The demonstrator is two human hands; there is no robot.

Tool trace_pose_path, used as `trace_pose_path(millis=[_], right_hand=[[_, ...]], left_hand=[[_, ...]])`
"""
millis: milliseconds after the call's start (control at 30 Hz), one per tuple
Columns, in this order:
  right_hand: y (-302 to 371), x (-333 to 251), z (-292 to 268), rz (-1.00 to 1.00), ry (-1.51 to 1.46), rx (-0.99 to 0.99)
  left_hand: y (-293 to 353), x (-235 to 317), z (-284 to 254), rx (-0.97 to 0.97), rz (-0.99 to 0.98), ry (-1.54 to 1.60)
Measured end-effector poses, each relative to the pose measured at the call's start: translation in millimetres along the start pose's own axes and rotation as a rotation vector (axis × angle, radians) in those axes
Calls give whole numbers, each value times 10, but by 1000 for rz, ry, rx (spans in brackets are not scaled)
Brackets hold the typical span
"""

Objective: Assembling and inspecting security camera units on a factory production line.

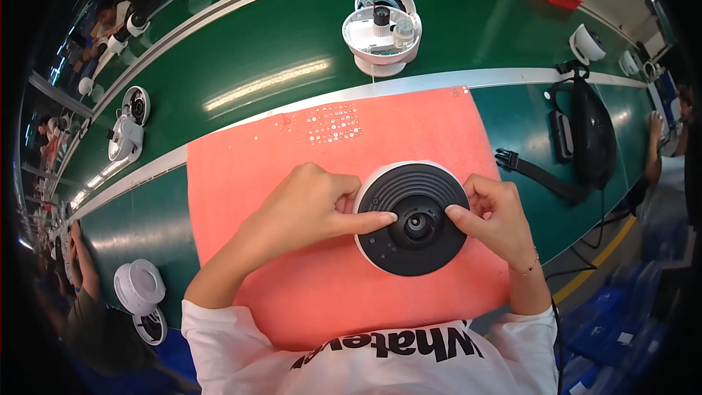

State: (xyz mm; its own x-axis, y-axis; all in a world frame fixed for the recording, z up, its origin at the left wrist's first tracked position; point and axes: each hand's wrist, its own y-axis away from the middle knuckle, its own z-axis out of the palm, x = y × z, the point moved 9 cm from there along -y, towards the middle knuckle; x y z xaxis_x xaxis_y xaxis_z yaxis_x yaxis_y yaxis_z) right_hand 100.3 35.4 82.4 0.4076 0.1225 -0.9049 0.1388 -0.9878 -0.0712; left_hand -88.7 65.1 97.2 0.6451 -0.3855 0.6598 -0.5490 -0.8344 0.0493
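A round camera housing [414,257] with a white rim and a black ridged face is held above the pink mat [241,168], its lens facing up. My left hand [314,205] grips its left side, fingers at the rim and thumb flat on the black face beside the lens. On the opposite side, my right hand [496,212] holds the rim, with the thumb pressed near the lens. The undersides of the fingers are partly hidden by the housing. Several rows of small screws [334,124] lie on the mat's far part.
Beyond the mat, an opened white camera unit [382,36] stands on the green conveyor belt [278,36]. Another opened unit [128,135] is at left, and white housing parts [139,287] lie lower left. A black bag with a strap [591,132] rests at right. Co-workers sit on both sides.
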Motion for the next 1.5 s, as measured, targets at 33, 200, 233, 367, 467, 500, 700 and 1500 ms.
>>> trace_pose_path(millis=[33,200,233,367,467,500,700,1500], right_hand=[[1,45,25,43,35,-24],[-71,-49,77,-63,168,-8],[-91,-130,62,-163,276,14],[-152,-165,53,-187,355,25],[-181,-171,81,-257,440,9],[-218,-177,92,-287,440,1],[-121,-319,167,-337,672,14],[-464,-1111,410,-617,-8,57]], left_hand=[[-5,0,-9,-8,3,0],[-12,11,-21,-46,22,-166],[-31,-1,-14,-47,22,-167],[-61,13,-46,8,77,-292],[-38,-10,-22,15,67,-303],[-21,-23,-23,29,55,-309],[42,-46,-29,56,43,-277],[447,108,-441,479,287,366]])
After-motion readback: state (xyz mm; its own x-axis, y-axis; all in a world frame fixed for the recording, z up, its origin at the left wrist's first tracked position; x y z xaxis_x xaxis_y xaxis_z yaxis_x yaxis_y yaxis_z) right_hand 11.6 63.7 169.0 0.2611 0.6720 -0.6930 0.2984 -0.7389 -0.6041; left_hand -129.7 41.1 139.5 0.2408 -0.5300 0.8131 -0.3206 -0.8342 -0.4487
